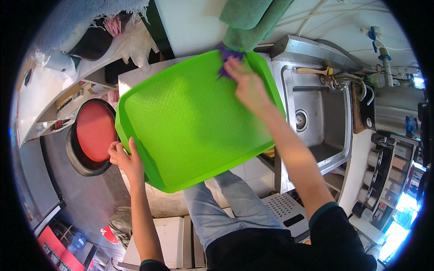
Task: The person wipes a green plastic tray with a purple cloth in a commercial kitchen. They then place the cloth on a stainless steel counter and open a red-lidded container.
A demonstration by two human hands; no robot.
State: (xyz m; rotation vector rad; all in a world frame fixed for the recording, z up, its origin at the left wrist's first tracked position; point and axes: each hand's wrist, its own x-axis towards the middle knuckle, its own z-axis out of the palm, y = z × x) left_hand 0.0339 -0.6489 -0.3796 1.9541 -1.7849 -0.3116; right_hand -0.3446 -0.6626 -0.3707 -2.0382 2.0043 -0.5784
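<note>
A large green plastic serving tray (190, 122) with a textured bottom is tilted in front of me. Its left rim is gripped by my left hand (128, 161), the thumb lying over the edge. Near the tray's far right corner, my right hand (249, 83) presses a purple cloth (226, 62) against the inner surface. Part of the cloth is covered by the fingers. Just beyond that corner hangs a green towel (249, 23).
To the right is a stainless steel sink (318, 111) with a wooden-handled brush (313, 70) and a faucet (339, 81) at its back. A red-seated chair (96, 131) stands to the left. Shelving holding bags and boxes (69, 101) lies beyond it. A perforated white bin (283, 211) is on the floor.
</note>
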